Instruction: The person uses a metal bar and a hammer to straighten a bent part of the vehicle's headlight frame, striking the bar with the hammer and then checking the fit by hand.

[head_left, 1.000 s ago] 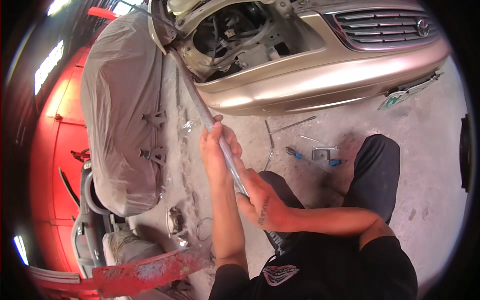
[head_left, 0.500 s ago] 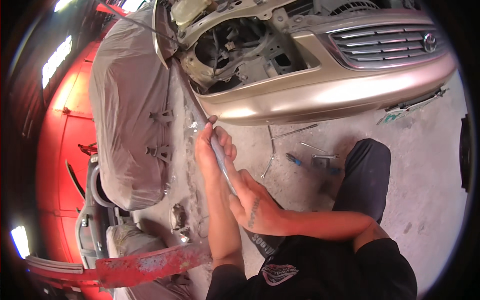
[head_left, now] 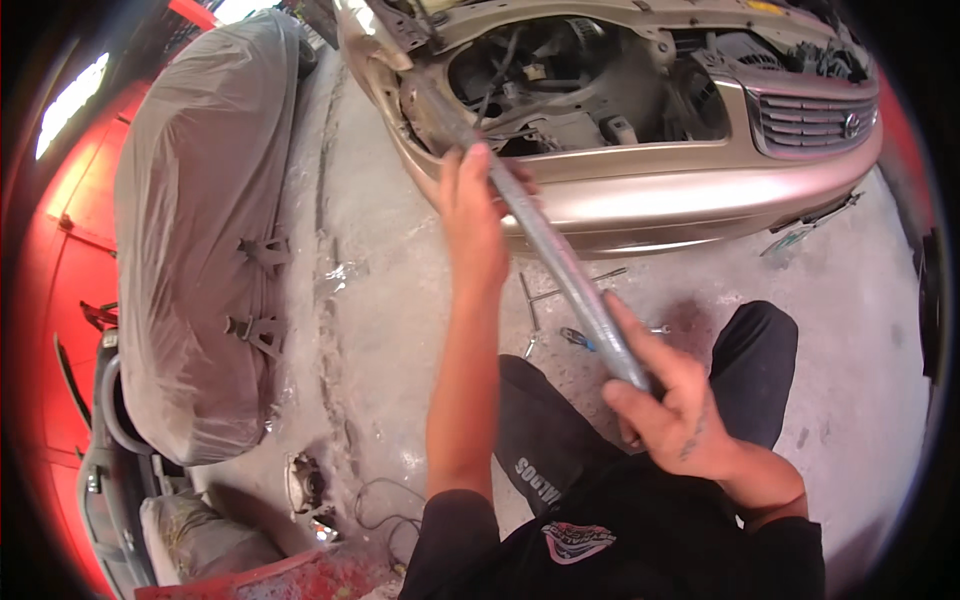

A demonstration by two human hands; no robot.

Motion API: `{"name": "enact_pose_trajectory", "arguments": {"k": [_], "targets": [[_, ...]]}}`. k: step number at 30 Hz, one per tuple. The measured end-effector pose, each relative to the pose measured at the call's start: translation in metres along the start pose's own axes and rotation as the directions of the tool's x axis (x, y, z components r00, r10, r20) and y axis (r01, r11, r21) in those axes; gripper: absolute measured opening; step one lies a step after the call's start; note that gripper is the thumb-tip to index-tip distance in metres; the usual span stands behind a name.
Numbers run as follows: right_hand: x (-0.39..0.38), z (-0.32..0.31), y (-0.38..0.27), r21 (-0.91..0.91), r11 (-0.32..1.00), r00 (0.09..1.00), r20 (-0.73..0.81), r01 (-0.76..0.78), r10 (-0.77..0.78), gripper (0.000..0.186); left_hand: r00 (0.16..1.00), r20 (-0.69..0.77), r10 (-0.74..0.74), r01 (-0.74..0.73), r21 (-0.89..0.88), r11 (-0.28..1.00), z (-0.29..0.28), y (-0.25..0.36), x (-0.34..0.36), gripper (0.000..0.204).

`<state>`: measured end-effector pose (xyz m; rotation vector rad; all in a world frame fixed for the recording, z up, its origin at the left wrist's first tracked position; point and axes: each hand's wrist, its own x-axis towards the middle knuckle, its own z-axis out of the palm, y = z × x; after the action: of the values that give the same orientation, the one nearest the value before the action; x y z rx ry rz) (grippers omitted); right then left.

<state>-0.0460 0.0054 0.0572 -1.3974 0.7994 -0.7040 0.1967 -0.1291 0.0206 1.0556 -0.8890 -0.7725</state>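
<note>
Metal pipe point(head_left: 565, 268), long and gray, is up in the air on a slant, over the floor point(head_left: 395, 300) and by the front of a gold car point(head_left: 660, 195). The left hand point(head_left: 474, 215) holds on to the pipe higher up, close to the car. The right hand point(head_left: 668, 398) grips the low end, with its pointer finger lying along the side. The top end goes to the car's front corner, beside a big dark hole point(head_left: 590, 75). I cannot tell if it touches there. Below the pipe, thin metal bars point(head_left: 530, 305) and a blue and black tool point(head_left: 577, 338) lie on the floor. Off to the left is a big thing under a gray cover point(head_left: 210, 240), with two dark metal stands point(head_left: 262, 338) beside it.
</note>
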Motion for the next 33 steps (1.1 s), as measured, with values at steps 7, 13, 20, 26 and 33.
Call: {"name": "enact_pose_trajectory", "arguments": {"k": [7,13,20,26,33], "targets": [[-0.018,0.026,-0.019,0.042,0.993,0.972,-0.205,-0.110,0.117,0.066,0.985,0.153,-0.075,0.119,-0.300,0.947,0.003,0.001,-0.008,0.040],[-0.019,0.044,0.002,-0.018,0.996,0.952,-0.297,-0.086,0.077,0.067,0.981,0.189,-0.046,0.097,-0.269,0.958,-0.007,0.001,-0.013,0.036],[0.019,0.048,-0.013,0.009,0.995,0.936,-0.340,-0.098,0.095,0.070,0.979,0.175,-0.103,0.125,-0.122,0.985,-0.023,0.015,0.008,0.033],[0.021,0.042,-0.021,-0.322,0.931,0.939,-0.339,-0.170,0.054,0.065,0.977,0.203,0.060,-0.094,0.163,0.982,-0.031,0.009,0.023,0.048],[0.028,0.066,-0.015,-0.827,0.542,0.926,-0.310,-0.150,-0.217,0.064,0.967,0.232,0.103,-0.151,0.201,0.968,-0.037,0.000,0.031,0.054]]}}
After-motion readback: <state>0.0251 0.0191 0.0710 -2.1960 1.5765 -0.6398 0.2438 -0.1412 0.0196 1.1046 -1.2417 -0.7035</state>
